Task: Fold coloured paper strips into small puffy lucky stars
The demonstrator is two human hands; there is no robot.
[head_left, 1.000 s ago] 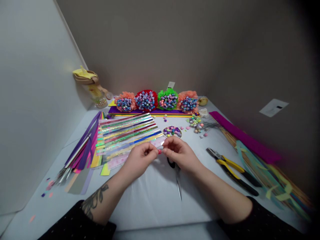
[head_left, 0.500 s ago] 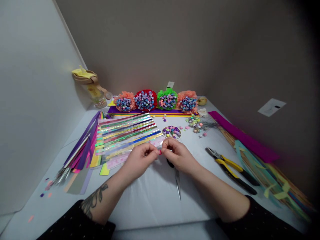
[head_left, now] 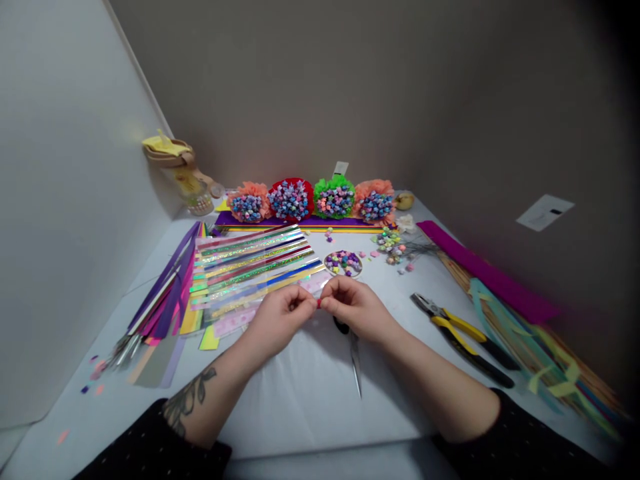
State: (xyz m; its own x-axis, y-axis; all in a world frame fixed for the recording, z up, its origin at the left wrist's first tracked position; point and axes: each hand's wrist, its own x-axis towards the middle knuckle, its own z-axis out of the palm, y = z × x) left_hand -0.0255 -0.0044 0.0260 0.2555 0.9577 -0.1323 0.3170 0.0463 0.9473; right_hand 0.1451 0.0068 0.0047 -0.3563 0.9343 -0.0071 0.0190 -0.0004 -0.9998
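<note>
Between the fingertips of both hands is a small red-pink piece, perhaps folded paper; most of it is hidden by the fingers. My left hand pinches it from the left, thumb against curled forefinger. From the other side my right hand pinches it too. Scissors lie under my right hand, blades toward the table's front and handles partly covered. Just beyond the fingers sits a round dish of small coloured paper stars. Shiny striped paper strips spread out behind my left hand.
Yellow-black pliers lie right of my right forearm. Four star-filled paper flowers stand along the back. Strip bundles lie at left and right. A glass jug stands back left; loose stars lie back right.
My right fingers have shifted slightly around the small red-pink piece, and less of it shows. Both hands stay in nearly the same place.
</note>
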